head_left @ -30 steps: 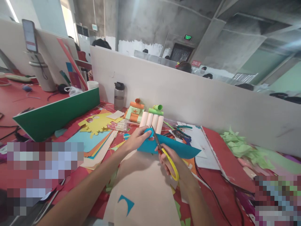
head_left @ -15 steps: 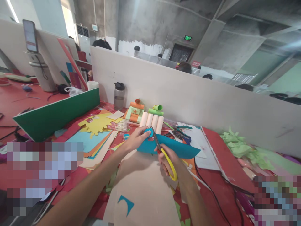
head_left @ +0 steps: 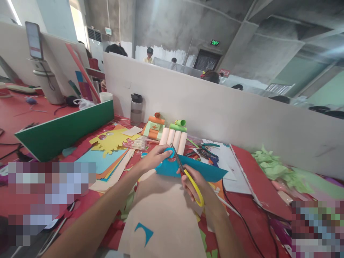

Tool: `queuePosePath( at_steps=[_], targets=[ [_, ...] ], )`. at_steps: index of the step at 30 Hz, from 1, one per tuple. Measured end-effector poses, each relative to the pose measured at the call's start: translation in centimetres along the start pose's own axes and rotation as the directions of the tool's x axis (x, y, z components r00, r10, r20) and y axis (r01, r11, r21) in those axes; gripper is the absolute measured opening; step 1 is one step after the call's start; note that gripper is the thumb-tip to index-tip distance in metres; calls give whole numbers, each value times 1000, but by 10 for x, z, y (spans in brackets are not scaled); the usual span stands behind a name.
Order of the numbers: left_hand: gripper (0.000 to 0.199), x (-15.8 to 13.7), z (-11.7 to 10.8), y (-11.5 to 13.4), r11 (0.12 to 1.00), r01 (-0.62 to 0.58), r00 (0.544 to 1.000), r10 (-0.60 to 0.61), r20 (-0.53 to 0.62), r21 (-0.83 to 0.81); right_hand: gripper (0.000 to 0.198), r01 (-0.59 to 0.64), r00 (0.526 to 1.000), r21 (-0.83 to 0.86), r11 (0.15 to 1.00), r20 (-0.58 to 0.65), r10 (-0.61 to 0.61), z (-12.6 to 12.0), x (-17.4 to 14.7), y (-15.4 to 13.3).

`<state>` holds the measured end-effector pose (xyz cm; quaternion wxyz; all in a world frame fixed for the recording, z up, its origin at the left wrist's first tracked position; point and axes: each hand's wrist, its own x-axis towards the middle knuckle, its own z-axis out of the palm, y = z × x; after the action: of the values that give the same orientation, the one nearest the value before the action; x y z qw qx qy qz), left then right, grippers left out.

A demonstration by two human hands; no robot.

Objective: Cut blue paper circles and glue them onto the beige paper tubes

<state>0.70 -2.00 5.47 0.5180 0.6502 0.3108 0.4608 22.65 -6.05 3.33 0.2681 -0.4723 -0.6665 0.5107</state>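
A sheet of blue paper (head_left: 202, 171) is held up in front of me, with a rounded cut along its upper left part. My left hand (head_left: 156, 157) pinches that rounded part between thumb and fingers. In my right hand (head_left: 192, 181) are yellow-handled scissors (head_left: 197, 190), their dark blades pointing up and left at the paper beside my left thumb. Whether the blades are fully closed is hard to see. Below both hands lies a large beige sheet (head_left: 163, 211), and on it rests a curved blue paper scrap (head_left: 145, 232).
Pale paper rolls (head_left: 174, 138) stand just beyond my hands, near orange and green paper pieces (head_left: 153, 127). Coloured sheets (head_left: 102, 161) and a yellow cutout (head_left: 110, 141) lie left. Pliers (head_left: 208, 154) lie right. A bottle (head_left: 136, 109) stands by the white partition (head_left: 215, 100).
The blue paper has shifted slightly left and the scissor tips have moved a little with it. Beyond the partition, a person in a yellow top has come into sight.
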Motion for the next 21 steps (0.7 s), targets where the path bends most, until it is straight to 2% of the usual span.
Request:
queuePosePath(
  at_steps=[5, 9, 13, 21],
  targets=[
    [38, -1, -2, 1, 999, -5, 999, 3, 37, 46, 36, 46, 999, -43, 998, 18, -45, -3, 1, 3],
    [39, -1, -6, -4, 996, 29, 998, -33, 47, 86, 33, -14, 1000, -27, 1000, -3, 14, -2, 1, 2],
    [40, -1, -9, -7, 993, 2, 997, -10, 70, 117, 35, -45, 999, 6, 999, 11, 44, -3, -1, -3],
    [38, -3, -2, -1, 999, 45, 999, -45, -5, 26, 33, -31, 1000, 22, 999, 4, 31, -3, -1, -5]
  ],
)
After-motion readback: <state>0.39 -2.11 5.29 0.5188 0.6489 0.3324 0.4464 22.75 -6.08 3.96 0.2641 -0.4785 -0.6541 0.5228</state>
